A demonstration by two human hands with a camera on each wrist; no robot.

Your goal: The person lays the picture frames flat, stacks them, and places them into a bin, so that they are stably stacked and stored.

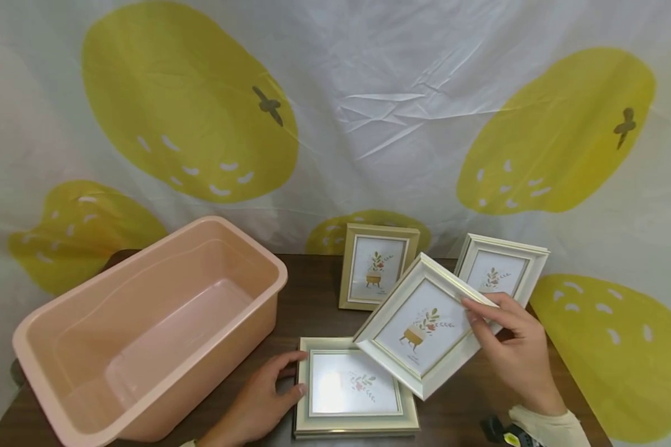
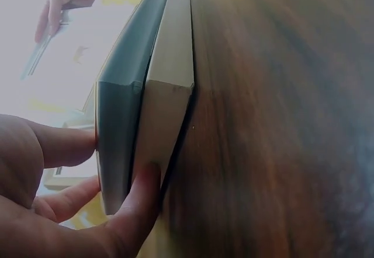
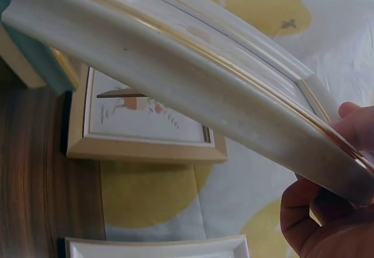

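My right hand (image 1: 517,351) pinches a white picture frame (image 1: 458,360) with a thin gold inner edge near its right corner, thumb on the front. That frame is tilted and raised, overlapping the stack's upper right corner in the head view. My left hand (image 1: 263,394) rests its thumb and fingertips against the left side of two picture frames lying stacked flat. The upper one (image 1: 355,422) is pale greenish with a print under shiny glass; the lower one (image 2: 172,42) is cream, seen from the side. In the left wrist view, a fingertip (image 2: 146,188) touches the cream side.
Behind stand a beige-gold picture frame (image 1: 343,273) and a white one (image 1: 528,273), both with potted-plant prints. A deep pink plastic tub (image 1: 212,366) sits left on the dark wooden table (image 1: 453,428). A white cloth (image 1: 369,124) with yellow fruit shapes hangs at the back.
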